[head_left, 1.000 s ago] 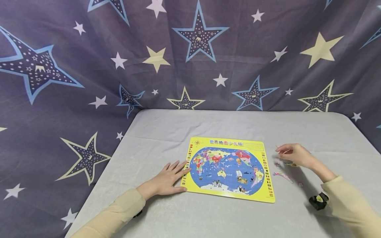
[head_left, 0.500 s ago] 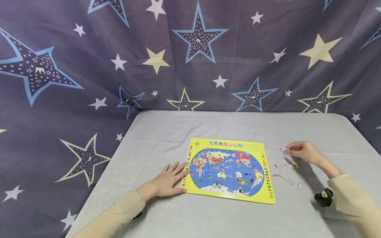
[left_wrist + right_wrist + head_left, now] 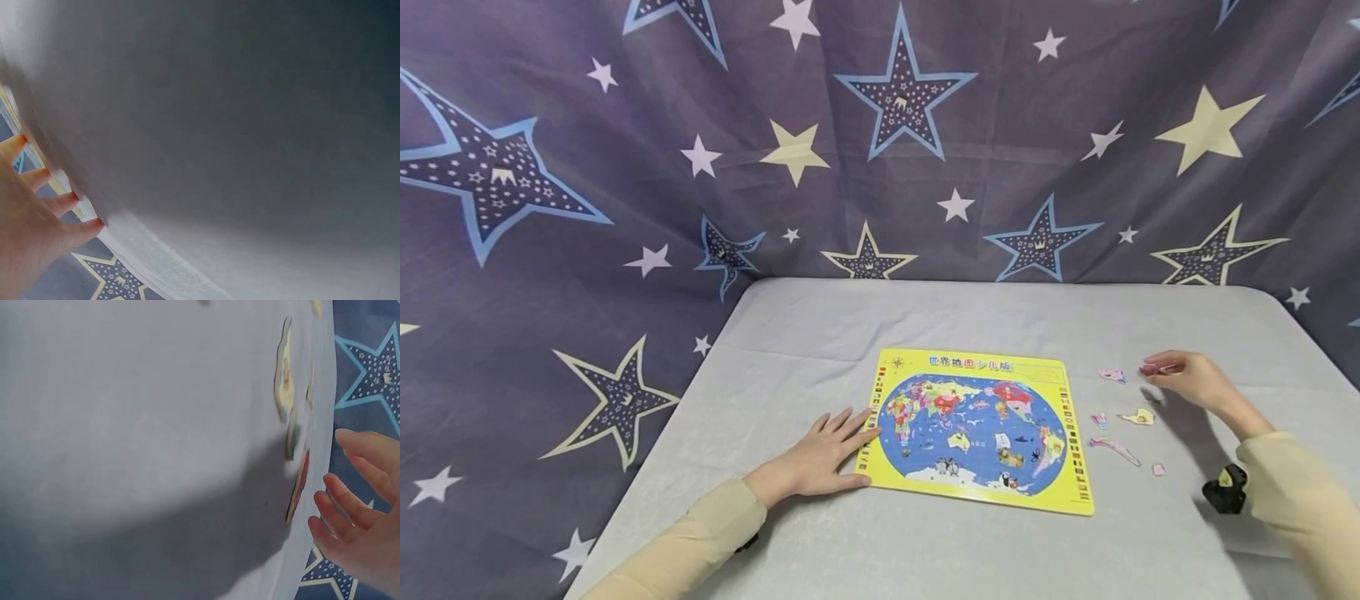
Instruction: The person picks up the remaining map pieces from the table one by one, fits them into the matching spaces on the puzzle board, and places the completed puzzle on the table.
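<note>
A yellow-framed world map puzzle board (image 3: 977,493) lies on the table. My left hand (image 3: 816,454) rests with spread fingers on its left edge; the left wrist view shows those fingertips (image 3: 74,196) along the edge. To the right of the board, my right hand (image 3: 1198,382) is over the table. Its fingertips overlap a red puzzle piece (image 3: 1159,369) in the head view. In the right wrist view, the fingers are apart and loosely bent, and the red piece (image 3: 299,486) lies on the cloth beside them. A pink puzzle piece (image 3: 1112,376) lies just left of this hand.
Several more loose pieces lie right of the board: a yellow one (image 3: 1138,416), a small pink-and-blue one (image 3: 1099,420), a long curved one (image 3: 1114,450) and a small pink one (image 3: 1158,469). A grey cloth covers the table (image 3: 820,333); a star-patterned curtain (image 3: 880,200) hangs behind.
My right hand has moved right, away from the pink piece its fingertips were at half a second ago, to the red piece. That pink piece now lies uncovered. My left hand has stayed put.
</note>
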Demonstrator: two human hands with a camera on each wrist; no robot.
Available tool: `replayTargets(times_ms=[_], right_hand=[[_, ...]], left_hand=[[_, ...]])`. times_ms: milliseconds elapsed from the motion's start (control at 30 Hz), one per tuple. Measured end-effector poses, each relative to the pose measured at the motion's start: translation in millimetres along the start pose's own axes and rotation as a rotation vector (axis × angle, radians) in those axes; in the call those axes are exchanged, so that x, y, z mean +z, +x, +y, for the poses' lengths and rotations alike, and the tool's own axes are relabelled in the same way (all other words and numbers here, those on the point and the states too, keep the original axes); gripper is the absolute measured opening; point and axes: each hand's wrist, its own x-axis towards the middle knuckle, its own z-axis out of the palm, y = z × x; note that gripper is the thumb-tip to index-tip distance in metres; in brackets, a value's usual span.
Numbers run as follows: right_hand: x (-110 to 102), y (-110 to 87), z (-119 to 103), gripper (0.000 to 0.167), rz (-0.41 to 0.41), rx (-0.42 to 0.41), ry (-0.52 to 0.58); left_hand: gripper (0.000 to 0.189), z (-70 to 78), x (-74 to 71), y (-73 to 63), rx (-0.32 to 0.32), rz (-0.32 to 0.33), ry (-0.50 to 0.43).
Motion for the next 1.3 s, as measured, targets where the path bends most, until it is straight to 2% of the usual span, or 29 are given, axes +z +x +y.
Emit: replayTargets(times_ms=[233, 700, 833, 1300], right_hand=[[-1.8, 3.6, 9.8, 0.038, -0.015, 0.058, -0.038], [1.5, 4.6, 21.3, 0.041, -0.016, 0.083, -0.051], [2.0, 3.4, 24.0, 0.042, -0.04, 0.087, -0.056], [1.5, 5.6, 31.0, 0.054, -0.104, 0.174, 0.004]], left_hand=[[0.074, -1.0, 0.2, 0.5, -0.006, -0.003, 0.01], [0.074, -0.7, 0.4, 0.1, -0.009, -0.007, 0.01], [0.075, -0.2, 0.6, -0.1, -0.007, -0.01, 0.008], [0.074, 0.8, -0.9, 0.3, -0.007, -0.007, 0.011]])
